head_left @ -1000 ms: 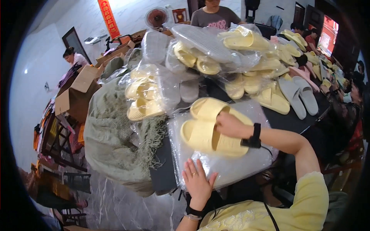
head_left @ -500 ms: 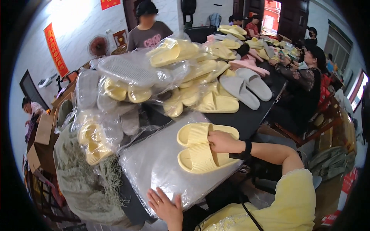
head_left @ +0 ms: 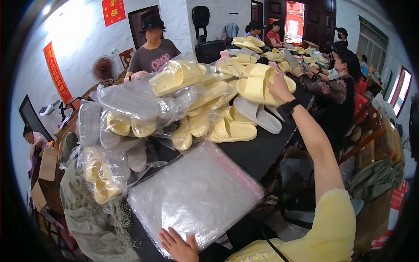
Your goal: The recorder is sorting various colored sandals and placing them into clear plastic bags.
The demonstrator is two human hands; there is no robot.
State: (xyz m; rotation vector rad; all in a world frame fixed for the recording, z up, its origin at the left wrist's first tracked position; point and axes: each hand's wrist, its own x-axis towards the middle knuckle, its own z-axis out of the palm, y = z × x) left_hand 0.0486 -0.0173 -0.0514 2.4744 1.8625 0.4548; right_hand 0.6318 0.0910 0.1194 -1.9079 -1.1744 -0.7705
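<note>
Far left of the grip (head_left: 280, 88), a fan (head_left: 103, 69) stands near a long red banner (head_left: 57, 72); nearer, down that side, bulges frayed olive cloth (head_left: 84, 220). Right of the grip is a black-clad person (head_left: 332, 109); beyond it, a bright doorway (head_left: 295, 21).

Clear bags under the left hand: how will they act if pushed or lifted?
The clear bags look slippery, given their glossy surface. Probably floppy when lifted, as the film seems thin and creased. Tipping seems unlikely: they lie flat on the table.
</note>
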